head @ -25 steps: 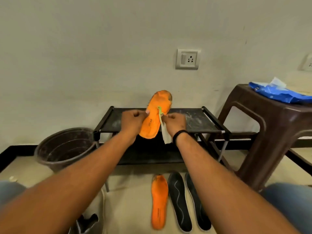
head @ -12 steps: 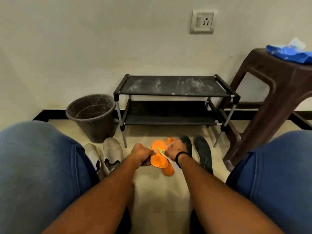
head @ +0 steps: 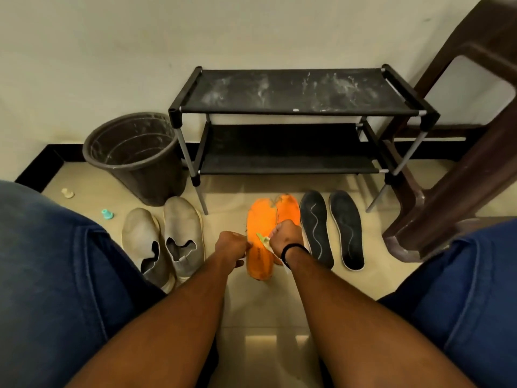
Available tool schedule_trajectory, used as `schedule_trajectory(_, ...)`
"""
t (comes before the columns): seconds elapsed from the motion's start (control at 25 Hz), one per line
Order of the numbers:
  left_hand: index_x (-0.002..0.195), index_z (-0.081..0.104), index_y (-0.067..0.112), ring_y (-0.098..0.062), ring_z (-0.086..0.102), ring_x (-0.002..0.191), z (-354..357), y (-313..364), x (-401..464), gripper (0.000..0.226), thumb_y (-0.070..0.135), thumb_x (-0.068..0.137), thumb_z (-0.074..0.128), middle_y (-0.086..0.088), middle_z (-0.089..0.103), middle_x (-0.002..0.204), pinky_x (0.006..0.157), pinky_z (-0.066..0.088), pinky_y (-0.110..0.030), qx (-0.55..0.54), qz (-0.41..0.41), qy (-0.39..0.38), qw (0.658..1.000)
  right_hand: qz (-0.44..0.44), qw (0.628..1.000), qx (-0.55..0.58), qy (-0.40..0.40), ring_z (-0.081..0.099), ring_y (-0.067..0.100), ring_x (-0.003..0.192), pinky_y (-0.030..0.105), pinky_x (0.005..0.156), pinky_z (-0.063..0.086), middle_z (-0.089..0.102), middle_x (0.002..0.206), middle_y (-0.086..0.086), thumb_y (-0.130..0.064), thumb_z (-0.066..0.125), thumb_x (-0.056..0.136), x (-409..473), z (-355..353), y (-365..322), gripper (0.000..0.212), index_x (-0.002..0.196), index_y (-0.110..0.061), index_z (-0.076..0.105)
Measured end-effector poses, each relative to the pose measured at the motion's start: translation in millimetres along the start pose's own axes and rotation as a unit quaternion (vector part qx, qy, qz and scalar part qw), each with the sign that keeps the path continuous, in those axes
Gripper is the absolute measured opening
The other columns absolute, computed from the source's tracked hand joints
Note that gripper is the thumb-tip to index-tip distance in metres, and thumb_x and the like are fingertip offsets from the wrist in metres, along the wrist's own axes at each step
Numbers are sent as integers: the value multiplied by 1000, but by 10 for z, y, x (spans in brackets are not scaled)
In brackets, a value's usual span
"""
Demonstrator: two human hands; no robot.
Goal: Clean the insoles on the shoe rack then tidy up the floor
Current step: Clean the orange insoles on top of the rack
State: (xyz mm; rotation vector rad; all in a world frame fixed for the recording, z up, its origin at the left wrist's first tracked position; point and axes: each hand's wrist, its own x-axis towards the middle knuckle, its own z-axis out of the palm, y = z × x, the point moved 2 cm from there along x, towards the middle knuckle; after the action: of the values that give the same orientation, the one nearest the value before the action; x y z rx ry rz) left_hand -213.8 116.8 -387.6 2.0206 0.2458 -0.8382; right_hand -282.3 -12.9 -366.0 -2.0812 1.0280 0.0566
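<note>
An orange insole [head: 259, 233] is held low over the floor, in front of the black two-tier shoe rack [head: 299, 107]. My left hand [head: 232, 245] grips its left edge. My right hand [head: 284, 235] holds a small white brush with a green head [head: 263, 238] against the insole's middle. A second orange insole [head: 288, 210] lies on the floor just behind and right of it, partly hidden by my right hand. Two black insoles [head: 316, 225] [head: 347, 228] lie side by side to the right. The rack's top shelf is dusty with white powder and holds nothing.
A dark bucket [head: 134, 155] stands left of the rack. A pair of grey slip-on shoes [head: 165, 236] sits on the floor left of my hands. A brown plastic stool [head: 458, 163] rises at the right. Two small bits [head: 107, 214] [head: 67, 193] lie on the floor at the left.
Both hands carried the orange insole and brush down from the rack's top shelf to just above the floor beside the other orange insole. The view tilted downward.
</note>
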Motion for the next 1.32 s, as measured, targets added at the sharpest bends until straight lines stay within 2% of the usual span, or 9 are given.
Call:
schedule_trajectory(0.08,92,73,1,-23,52,63,61,-98,101,11,9,85,72,-14,62,82,52,42,-26,12,-1,15,1000,25,999,24,19,64,29,93,34,84,55,69,96,11,-6,58,91,98,101,49,12,92,-6,70)
schedule_trajectory(0.16,91,75,2,-25,54,62,129,-170,209,11,12,87,70,-16,63,80,54,44,-28,2,2,36,999,47,998,43,23,64,32,98,34,86,55,70,102,13,-7,60,89,199,220,94,14,97,-5,71)
schedule_trajectory(0.28,107,77,14,-31,69,94,225,-213,410,19,18,91,67,-13,73,103,81,58,-38,-3,-3,72,997,77,995,60,17,63,31,106,27,87,50,70,112,11,-7,65,87,361,372,119,18,104,-6,72)
schedule_trajectory(0.44,113,75,18,-27,66,107,309,-188,603,24,15,90,66,-7,72,116,96,56,-39,-66,-18,121,990,109,988,105,21,65,27,100,19,76,43,72,106,10,-3,66,84,577,470,106,14,93,-10,74)
schedule_trajectory(0.68,110,74,17,-25,65,108,249,-137,916,21,12,91,70,-7,71,118,97,53,-32,-108,-43,160,980,119,985,124,8,68,22,91,19,72,46,74,97,5,-9,73,80,906,653,12,9,87,-14,76)
schedule_trajectory(0.88,112,74,23,-26,67,103,154,-157,982,24,21,88,74,-6,72,115,94,57,-39,-59,-48,173,982,130,980,148,12,61,17,80,19,70,45,73,97,6,-9,73,81,1004,655,34,9,90,-10,76)
schedule_trajectory(1.08,111,73,29,-25,68,97,360,-35,703,23,21,91,64,-1,71,114,87,58,-39,117,93,149,977,133,976,171,38,61,21,86,22,73,45,70,99,6,-6,64,83,910,540,99,13,91,-11,74)
schedule_trajectory(1.24,109,75,26,-23,68,98,700,165,472,29,12,92,56,1,74,111,85,57,-35,145,163,67,974,171,966,153,120,61,24,89,29,77,51,66,99,1,-7,59,85,822,236,238,18,92,-19,71)
schedule_trajectory(1.32,114,74,23,-22,68,104,829,191,387,28,14,94,58,0,73,116,88,55,-33,184,171,69,966,198,955,148,163,64,27,95,33,81,52,68,104,4,-8,59,88,783,43,396,18,98,-17,71)
